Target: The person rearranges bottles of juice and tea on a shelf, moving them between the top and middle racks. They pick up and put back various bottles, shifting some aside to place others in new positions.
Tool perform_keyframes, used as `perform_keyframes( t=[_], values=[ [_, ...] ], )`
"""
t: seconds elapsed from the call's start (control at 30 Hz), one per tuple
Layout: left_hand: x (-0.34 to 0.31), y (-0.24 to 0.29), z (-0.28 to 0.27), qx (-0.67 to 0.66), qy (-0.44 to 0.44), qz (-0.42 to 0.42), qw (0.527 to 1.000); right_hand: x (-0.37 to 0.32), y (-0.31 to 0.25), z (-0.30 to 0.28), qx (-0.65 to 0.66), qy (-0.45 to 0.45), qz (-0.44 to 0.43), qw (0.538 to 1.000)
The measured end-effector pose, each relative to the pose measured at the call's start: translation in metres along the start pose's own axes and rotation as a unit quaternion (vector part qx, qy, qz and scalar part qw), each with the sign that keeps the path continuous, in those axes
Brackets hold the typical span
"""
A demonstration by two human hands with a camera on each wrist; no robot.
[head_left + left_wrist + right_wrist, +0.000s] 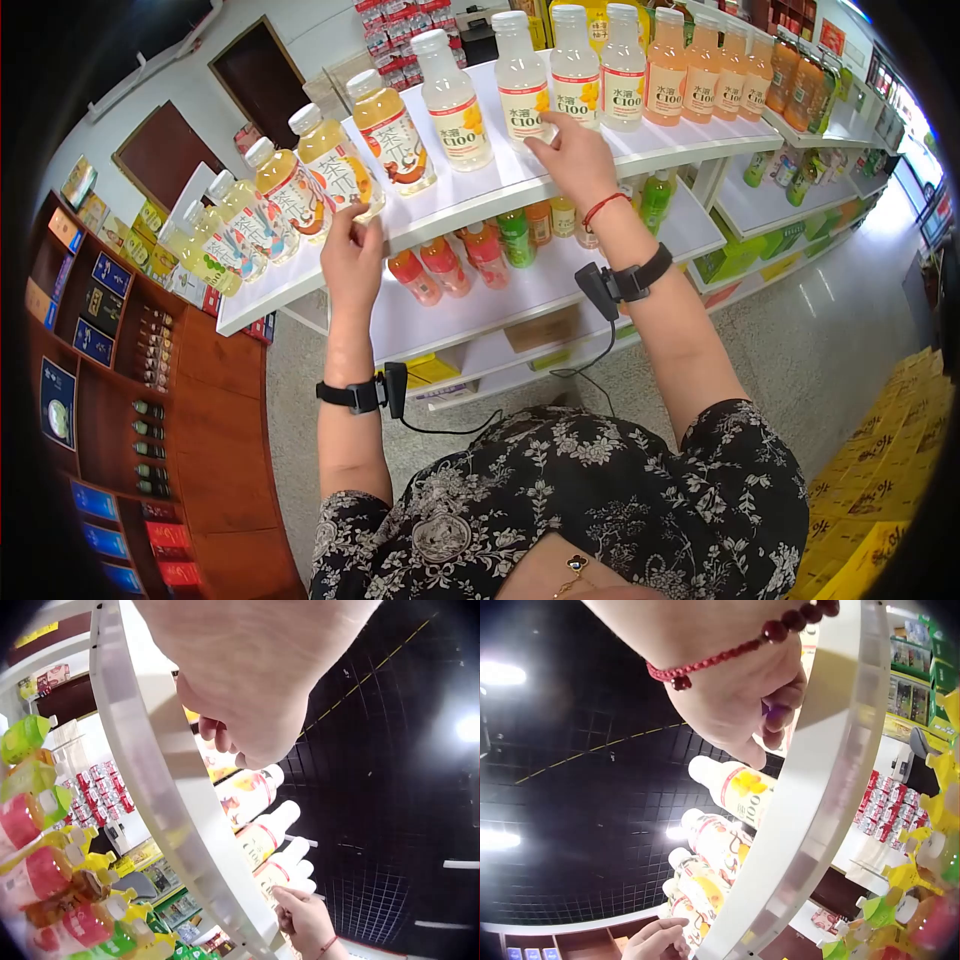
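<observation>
Bottled drinks stand in a row along the curved white top shelf in the head view. My left hand [352, 255] is at the lower front of a yellow tea bottle [330, 150], its curled fingers and thumb holding the base. Farther right, my right hand [580, 160] holds the lower part of a clear lemon drink bottle [520, 80] with thumb and fingers. Another lemon drink bottle [455, 100] and a tea bottle [392, 130] stand upright between the hands. In the right wrist view, my right hand [739, 705] covers part of its bottle.
Orange drink bottles [665, 75] continue the row to the right. Pink bottles [442, 265] and green bottles [517, 238] occupy the shelf below. A wooden cabinet [215, 400] stands at left, yellow cartons [880, 450] at right. Cables [450, 430] hang from the wrist cameras.
</observation>
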State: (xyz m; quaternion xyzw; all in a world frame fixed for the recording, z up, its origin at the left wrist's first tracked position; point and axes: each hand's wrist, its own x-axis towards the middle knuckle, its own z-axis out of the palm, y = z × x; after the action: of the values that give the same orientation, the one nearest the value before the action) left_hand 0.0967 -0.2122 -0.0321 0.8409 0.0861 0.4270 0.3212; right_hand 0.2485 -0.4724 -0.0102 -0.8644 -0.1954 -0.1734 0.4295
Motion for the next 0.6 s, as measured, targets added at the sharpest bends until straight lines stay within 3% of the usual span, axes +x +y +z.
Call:
perform_keyframes(
  t=[0.1,0.3,0.5,0.6],
  values=[
    [0.001,0.020,0.030,0.007,-0.022,0.013,1.000,0.008,0.020,-0.006,-0.065,0.024,-0.041,0.997],
    [0.008,0.053,0.070,0.033,-0.065,-0.032,0.997,0.021,0.022,-0.013,-0.124,-0.057,-0.072,0.988],
    [0.016,0.067,0.093,0.073,-0.070,-0.073,0.992,0.034,0.020,-0.011,-0.135,-0.111,-0.064,0.983],
    [0.016,0.059,0.096,0.091,-0.048,-0.045,0.994,0.039,0.028,-0.006,-0.101,-0.098,-0.072,0.987]
  ],
)
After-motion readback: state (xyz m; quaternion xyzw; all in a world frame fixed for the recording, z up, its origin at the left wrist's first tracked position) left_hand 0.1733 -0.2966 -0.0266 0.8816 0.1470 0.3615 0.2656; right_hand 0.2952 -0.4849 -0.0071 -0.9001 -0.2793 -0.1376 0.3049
